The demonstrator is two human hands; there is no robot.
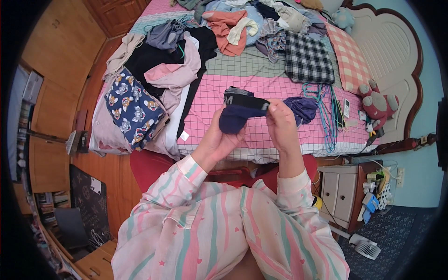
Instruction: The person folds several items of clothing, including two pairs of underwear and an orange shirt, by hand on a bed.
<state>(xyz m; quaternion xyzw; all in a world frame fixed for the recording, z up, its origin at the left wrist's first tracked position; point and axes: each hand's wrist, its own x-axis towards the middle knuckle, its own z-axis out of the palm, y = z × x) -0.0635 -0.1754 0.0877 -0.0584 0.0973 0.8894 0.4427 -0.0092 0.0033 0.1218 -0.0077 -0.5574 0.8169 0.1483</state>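
A small folded navy garment (pixel 232 120) with a black lettered waistband, probably underpants, is held up in front of me over the bed. My left hand (pixel 219 141) supports it from below and along its left side, with the palm turned up. At the band's right end, the fingertips of my right hand (pixel 282 120) pinch the elastic. A bit of grey fabric (pixel 239 90) shows just behind the band; whether it belongs to the same garment I cannot tell. Just beyond my right hand lies a crumpled purple cloth (pixel 304 109) on the pink checked bedspread (pixel 206 105).
Blue clothes hangers (pixel 327 119) and a red plush toy (pixel 379 101) lie at the right. A black-and-white checked folded cloth (pixel 308 57) sits farther back. Left are a cartoon-print navy garment (pixel 131 105) and black clothing (pixel 147 70). A white nightstand (pixel 337 196) stands at lower right.
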